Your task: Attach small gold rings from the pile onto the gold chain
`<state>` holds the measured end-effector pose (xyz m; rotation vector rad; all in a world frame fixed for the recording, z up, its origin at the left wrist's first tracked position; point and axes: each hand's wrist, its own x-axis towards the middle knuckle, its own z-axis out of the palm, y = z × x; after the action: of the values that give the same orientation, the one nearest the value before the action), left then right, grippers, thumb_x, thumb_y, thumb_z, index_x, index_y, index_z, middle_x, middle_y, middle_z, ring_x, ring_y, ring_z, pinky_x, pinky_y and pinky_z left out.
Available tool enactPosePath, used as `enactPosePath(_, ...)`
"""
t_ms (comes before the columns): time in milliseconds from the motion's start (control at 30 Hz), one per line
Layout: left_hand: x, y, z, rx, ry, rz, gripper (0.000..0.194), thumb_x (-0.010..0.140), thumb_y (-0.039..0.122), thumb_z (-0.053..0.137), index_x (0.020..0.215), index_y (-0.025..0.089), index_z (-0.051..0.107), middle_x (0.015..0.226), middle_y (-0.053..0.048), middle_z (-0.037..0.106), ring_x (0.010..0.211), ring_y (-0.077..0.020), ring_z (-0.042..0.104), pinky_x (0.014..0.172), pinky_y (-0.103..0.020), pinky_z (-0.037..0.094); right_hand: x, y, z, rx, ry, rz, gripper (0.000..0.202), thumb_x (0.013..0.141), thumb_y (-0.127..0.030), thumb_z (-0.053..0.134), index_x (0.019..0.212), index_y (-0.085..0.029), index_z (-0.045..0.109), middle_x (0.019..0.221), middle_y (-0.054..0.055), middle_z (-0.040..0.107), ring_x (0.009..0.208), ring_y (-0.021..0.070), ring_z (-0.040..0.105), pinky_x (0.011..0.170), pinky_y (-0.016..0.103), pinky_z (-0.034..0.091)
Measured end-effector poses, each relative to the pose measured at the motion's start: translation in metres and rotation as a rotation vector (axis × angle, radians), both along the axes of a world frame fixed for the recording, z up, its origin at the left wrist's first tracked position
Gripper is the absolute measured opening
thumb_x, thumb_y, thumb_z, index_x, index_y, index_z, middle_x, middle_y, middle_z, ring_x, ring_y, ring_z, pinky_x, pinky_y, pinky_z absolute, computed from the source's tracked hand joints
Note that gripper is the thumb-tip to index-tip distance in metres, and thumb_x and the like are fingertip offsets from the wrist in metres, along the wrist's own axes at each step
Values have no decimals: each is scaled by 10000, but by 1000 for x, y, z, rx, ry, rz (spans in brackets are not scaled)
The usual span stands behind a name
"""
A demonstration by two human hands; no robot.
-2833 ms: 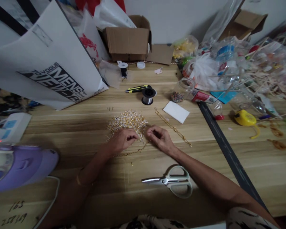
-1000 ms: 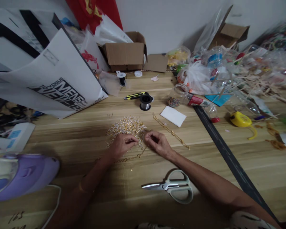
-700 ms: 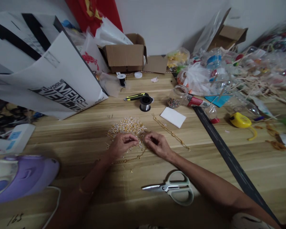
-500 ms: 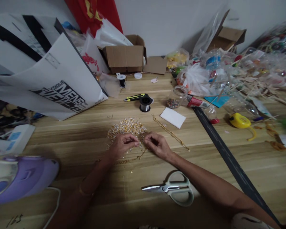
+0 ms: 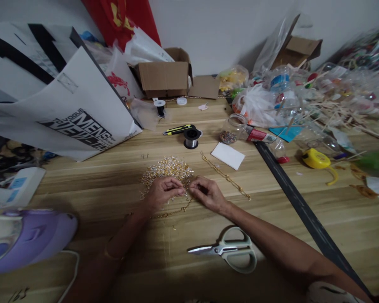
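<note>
A heap of small gold and silver pieces (image 5: 169,167) lies on the wooden table. At its near edge my left hand (image 5: 164,191) is closed in a pinch, with a tiny shiny piece at the fingertips too small to name. Just to the right, my right hand (image 5: 208,192) pinches the end of a gold chain (image 5: 169,214), which trails left across the wood below the heap. A second gold chain (image 5: 227,176) lies to the right of my right hand. One small gold piece (image 5: 174,227) rests apart, nearer to me.
Scissors (image 5: 224,250) lie in front of my hands. Beyond the heap are a wire spool (image 5: 191,139), a cutter knife (image 5: 178,129), a white card (image 5: 228,155) and a bead jar (image 5: 233,128). A purple iron (image 5: 34,237) stands left, a yellow tape measure (image 5: 316,159) right.
Both hands keep nearly the same pose over the heap's near edge. The whole view has shifted very slightly.
</note>
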<state>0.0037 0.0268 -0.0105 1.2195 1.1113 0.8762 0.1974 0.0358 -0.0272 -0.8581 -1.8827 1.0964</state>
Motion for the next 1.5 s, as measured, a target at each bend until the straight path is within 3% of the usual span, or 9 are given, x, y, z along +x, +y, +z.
enactPosePath(267, 2, 0, 4, 6, 22, 1, 200, 637, 250, 731, 745, 116, 630, 663, -40, 702, 626, -148, 665, 639, -265, 545, 0, 0, -1, 29, -6, 17, 154, 861, -267, 512, 776, -152, 569, 703, 22, 529, 639, 126, 482, 579, 232, 378)
enactPosePath(567, 0, 0, -3, 22, 33, -24, 184, 664, 249, 715, 763, 118, 631, 676, -40, 700, 645, -146, 667, 652, -260, 542, 0, 0, -2, 29, -10, 23, 157, 865, -270, 511, 787, -149, 574, 708, 25, 533, 645, 127, 487, 583, 234, 386)
enactPosePath(1200, -2, 1, -2, 32, 79, -50, 90, 693, 196, 664, 756, 132, 666, 696, -24, 695, 670, -129, 644, 660, -227, 504, 0, 0, -1, 6, -6, 20, 170, 861, -290, 516, 781, -154, 580, 709, 28, 539, 653, 133, 496, 588, 238, 392)
enactPosePath(1500, -4, 2, -6, 131, 118, -58, 85, 706, 209, 637, 729, 129, 653, 669, -20, 668, 643, -120, 617, 626, -219, 481, -1, 0, -1, -28, 16, 19, 177, 860, -297, 520, 778, -148, 571, 697, 22, 525, 633, 124, 478, 579, 233, 384)
